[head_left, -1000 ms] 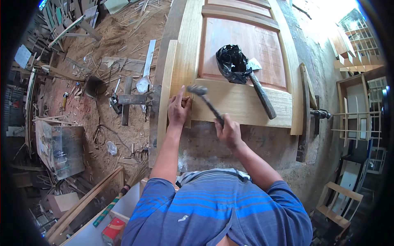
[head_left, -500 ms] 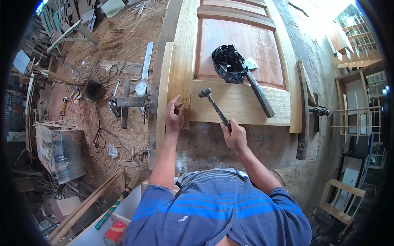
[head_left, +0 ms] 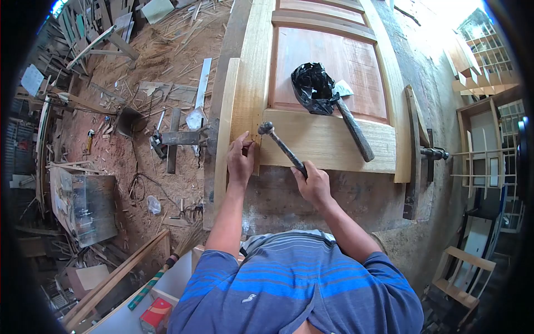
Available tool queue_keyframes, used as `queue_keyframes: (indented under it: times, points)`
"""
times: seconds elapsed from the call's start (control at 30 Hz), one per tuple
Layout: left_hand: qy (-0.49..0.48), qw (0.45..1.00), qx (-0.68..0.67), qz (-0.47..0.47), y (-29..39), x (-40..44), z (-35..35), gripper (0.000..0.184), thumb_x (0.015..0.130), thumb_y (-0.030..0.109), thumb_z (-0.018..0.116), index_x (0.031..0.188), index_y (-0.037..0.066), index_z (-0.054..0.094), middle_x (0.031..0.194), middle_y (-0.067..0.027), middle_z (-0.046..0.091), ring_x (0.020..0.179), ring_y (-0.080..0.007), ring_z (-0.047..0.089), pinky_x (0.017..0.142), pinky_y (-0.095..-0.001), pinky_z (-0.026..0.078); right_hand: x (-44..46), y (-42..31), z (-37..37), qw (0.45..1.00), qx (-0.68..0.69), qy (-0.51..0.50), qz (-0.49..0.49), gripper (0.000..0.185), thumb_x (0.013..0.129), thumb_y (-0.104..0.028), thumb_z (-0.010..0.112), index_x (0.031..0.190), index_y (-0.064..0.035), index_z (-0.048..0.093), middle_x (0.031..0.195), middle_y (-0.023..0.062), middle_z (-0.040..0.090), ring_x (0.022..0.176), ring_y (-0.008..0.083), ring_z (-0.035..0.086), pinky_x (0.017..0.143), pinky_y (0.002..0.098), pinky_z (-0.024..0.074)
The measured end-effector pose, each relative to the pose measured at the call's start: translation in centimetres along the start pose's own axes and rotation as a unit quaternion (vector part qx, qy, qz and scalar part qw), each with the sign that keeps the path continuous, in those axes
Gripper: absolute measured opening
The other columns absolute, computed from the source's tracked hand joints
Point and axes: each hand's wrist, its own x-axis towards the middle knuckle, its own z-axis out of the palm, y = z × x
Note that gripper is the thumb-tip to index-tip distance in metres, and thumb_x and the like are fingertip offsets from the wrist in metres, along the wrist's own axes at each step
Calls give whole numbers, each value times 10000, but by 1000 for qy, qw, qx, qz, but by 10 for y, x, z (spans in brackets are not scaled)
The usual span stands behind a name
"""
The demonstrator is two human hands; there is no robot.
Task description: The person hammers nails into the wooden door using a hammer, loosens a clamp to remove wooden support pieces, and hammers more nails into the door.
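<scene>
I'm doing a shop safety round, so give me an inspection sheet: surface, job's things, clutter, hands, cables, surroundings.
Surface: workbench, its bare near end stained and worn.
Job's things: panelled wooden door lying on the workbench; hammer with its head over the door, contact unclear.
Clutter: black plastic bag and a tool handle on the door; wood scraps across the floor.
Hands: right hand grips the hammer; left hand at the door's near left corner, anything between its fingers too small to tell.
Cables: thin dark cord lying loose on the floor at left.
Surroundings: broom at lower left; small wooden frame at lower right.
</scene>
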Motion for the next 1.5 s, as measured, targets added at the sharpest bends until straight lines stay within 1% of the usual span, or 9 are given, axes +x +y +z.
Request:
queue_keyframes:
  times: [0.23,0.37,0.57,0.67,0.87,0.97,1.37,1.4,1.5]
  points:
    - [5,999,27,35,2,2,-1,472,977,136,824,1421,97,670,1013,-118,786,938,-298,755,870,-432,588,5,1,10,997,-47,-13,-65,290,1056,-340,722,978,-81,618,687,195,674,651,430,706,588,539,523]
    - [-19,1000,-5,-20,2,-1,-2,512,975,139,814,1458,90,651,1013,-114,793,956,-317,748,894,-447,581,8,-2,7,994,-83,-32,-65,303,1056,-343,719,985,-76,596,701,191,684,647,432,705,590,540,531]
    - [-12,1000,26,12,3,-1,-2,562,958,123,815,1488,72,633,964,-105,795,939,-314,740,921,-459,569,-1,-8,-2,995,53,21,-80,300,1062,-341,705,972,-77,594,685,191,672,646,436,699,602,547,537]
    - [-23,1000,18,-5,6,4,-1,580,956,121,808,1503,64,624,958,-108,797,940,-311,741,925,-459,568,4,6,5,990,-119,-68,-30,274,1061,-317,711,984,-78,602,672,188,654,633,430,691,592,547,527]
    - [-14,999,38,25,7,-1,-5,585,956,128,804,1510,63,626,947,-104,796,928,-315,736,913,-449,571,0,-16,-12,996,28,38,-76,290,1052,-316,711,975,-71,577,700,215,678,663,453,700,609,573,539]
    - [-8,999,23,34,1,4,3,587,950,128,811,1507,81,633,944,-102,792,918,-318,732,907,-445,573,1,5,5,994,-87,-38,-59,304,1052,-317,713,963,-70,559,692,216,672,662,455,698,602,577,534]
    - [13,999,20,39,14,1,-5,593,944,73,810,1513,97,641,951,-127,769,888,-279,742,810,-395,605,-15,9,-2,998,-45,-26,-18,317,1055,-358,702,1029,-57,607,739,249,689,745,494,705,686,613,532]
    - [16,997,-44,-57,15,-2,-2,510,947,81,799,1443,80,680,968,-135,777,926,-291,755,841,-396,608,-26,8,-13,999,-21,-26,-14,320,1055,-363,702,1043,-55,617,758,252,696,761,496,707,688,611,530]
    - [24,998,-55,16,18,-11,-13,332,948,94,786,1276,64,750,988,-157,784,914,-299,761,841,-402,612,-59,29,-40,997,10,-56,57,363,1028,-419,735,1051,-62,678,817,240,721,829,480,724,734,584,545]
